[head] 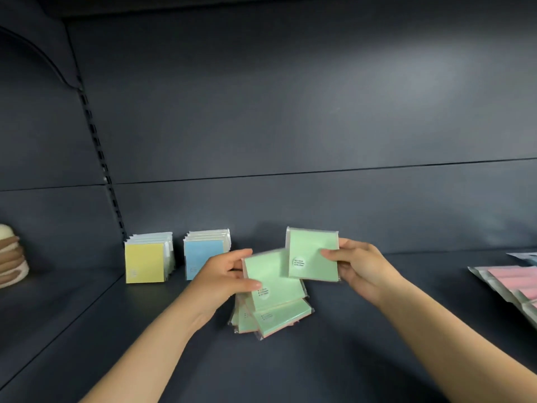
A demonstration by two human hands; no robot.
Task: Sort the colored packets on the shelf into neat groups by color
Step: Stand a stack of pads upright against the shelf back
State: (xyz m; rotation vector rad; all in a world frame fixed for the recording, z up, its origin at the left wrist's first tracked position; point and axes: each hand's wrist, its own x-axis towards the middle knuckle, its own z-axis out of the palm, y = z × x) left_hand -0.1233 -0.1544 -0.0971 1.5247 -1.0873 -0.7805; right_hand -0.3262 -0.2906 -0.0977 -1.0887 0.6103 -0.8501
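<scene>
Lying nearest on the dark shelf (334, 359), a loose heap of green packets (276, 318) sits fanned out in clear wrappers, with pinkish edges showing along their lower sides. Just above that heap the left hand (223, 279) grips one green packet (271, 276), thumb curled over its left edge and fingers behind, holding it tilted over the pile. Beside it, the right hand (359, 264) pinches a second green packet (312, 253) at its right edge, thumb on the front face, raised slightly higher so its lower left corner overlaps the first one. Both carry a small round white label near the bottom. Off to the right edge, pink packets (514, 282) lie flat in an overlapping row. Farther back on the left, a row of yellow packets (144, 263) stands upright, and just beside it a row of blue packets (202, 257) stands likewise, partly hidden by the left hand. At the far left, stacked brown and cream rounded items (10, 255) rest on the neighbouring shelf
</scene>
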